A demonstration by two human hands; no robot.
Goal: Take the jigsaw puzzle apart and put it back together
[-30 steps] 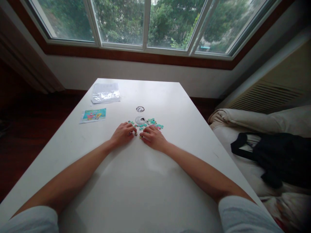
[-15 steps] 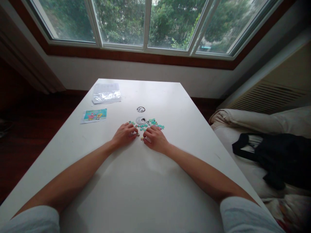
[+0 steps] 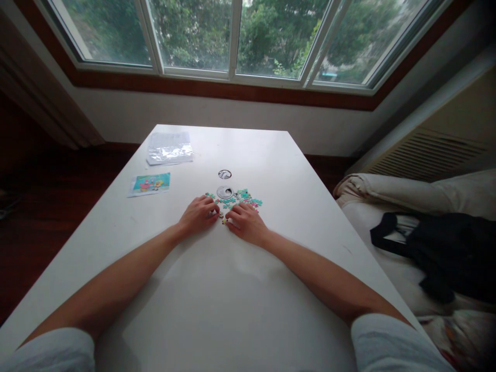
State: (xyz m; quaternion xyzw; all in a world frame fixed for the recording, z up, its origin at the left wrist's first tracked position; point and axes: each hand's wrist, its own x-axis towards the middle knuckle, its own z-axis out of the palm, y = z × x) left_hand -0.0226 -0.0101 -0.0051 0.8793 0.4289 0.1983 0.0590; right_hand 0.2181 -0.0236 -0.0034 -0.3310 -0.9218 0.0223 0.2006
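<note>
Several small jigsaw puzzle pieces, mostly teal with some pink and yellow, lie in a loose heap on the white table. My left hand rests at the near left of the heap, its fingers curled over small pieces at its fingertips. Across a narrow gap, my right hand is bent down with thumb and forefinger at a yellowish puzzle piece. Beyond the hands lies a round silvery disc, partly ringed by pieces.
A cartoon picture card lies at the left, with a clear plastic bag behind it. Another small round disc sits farther back. Right of the table, a dark garment lies on a pale sofa.
My right hand has shifted slightly left, bringing the yellowish piece closer to my left hand. My left hand stays almost in place.
</note>
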